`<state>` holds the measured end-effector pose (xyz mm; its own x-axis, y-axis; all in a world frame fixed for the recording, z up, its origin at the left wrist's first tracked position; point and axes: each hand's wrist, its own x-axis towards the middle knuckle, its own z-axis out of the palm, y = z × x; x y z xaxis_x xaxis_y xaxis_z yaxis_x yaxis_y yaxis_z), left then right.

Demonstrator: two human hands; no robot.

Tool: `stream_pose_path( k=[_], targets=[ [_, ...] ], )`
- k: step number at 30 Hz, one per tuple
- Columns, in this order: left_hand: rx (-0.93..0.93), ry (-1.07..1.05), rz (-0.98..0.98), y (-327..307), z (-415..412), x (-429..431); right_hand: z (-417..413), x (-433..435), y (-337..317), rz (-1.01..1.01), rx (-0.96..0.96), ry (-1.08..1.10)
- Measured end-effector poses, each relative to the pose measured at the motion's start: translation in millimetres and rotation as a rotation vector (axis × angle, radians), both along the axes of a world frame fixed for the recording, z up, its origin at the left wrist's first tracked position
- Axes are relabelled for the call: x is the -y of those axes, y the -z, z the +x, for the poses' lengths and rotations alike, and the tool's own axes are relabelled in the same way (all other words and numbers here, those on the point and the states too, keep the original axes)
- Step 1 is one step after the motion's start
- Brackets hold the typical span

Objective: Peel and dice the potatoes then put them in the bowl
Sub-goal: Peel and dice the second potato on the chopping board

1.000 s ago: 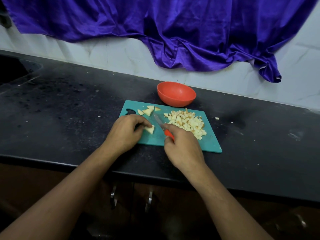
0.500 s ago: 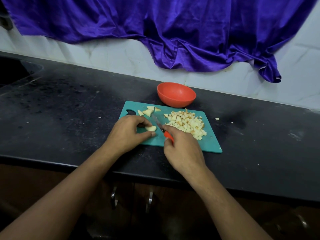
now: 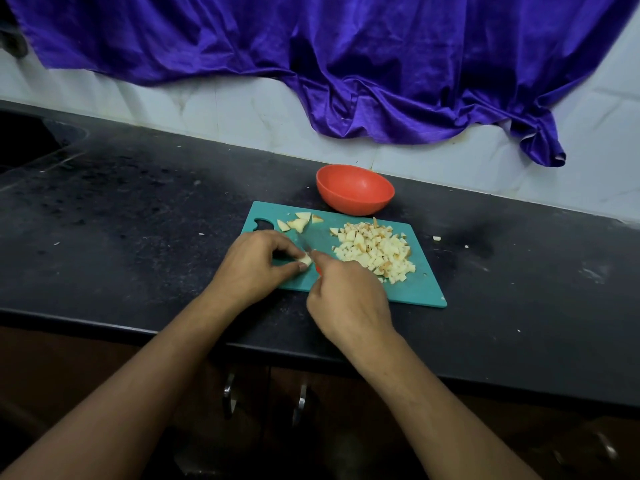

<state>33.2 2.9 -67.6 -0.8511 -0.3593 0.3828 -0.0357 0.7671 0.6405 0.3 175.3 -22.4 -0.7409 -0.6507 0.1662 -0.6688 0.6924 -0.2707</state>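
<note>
The fingers of my left hand pinch a small potato wedge down on the teal cutting board. My right hand is clenched round the knife, its blade right at the wedge, though I cannot tell whether it touches. I'd tuck those fingertips back from the edge, keep the wedge flat side down, and cut evenly to match the diced pile on the right. A few uncut wedges wait at the board's far left. The orange bowl looks empty, just beyond the board on the counter.
</note>
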Motion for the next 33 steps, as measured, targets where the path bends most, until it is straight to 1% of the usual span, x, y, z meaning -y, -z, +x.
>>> stream_pose_path(
  k=[3,6,8,12,16,24,30,33],
  targets=[
    [0.008,-0.017,0.014,1,0,1,8,0,9,0.094,-0.066,-0.014],
    [0.011,-0.024,0.03,1,-1,0,9,-5,11,0.12,-0.079,-0.031],
    [0.009,-0.026,0.037,1,-1,0,7,-11,9,0.08,-0.049,-0.036],
    [-0.017,-0.012,0.045,1,0,0,4,-21,5,-0.108,0.061,-0.009],
    [-0.019,-0.01,0.062,0,1,-1,6,-13,4,-0.143,0.031,-0.022],
    [-0.025,-0.02,0.04,1,1,0,7,0,6,-0.049,-0.014,-0.018],
    [-0.039,-0.022,0.022,2,0,1,12,3,12,0.093,-0.085,-0.021],
    [-0.033,-0.027,0.017,1,0,1,12,1,12,0.122,-0.093,-0.032]
  ],
)
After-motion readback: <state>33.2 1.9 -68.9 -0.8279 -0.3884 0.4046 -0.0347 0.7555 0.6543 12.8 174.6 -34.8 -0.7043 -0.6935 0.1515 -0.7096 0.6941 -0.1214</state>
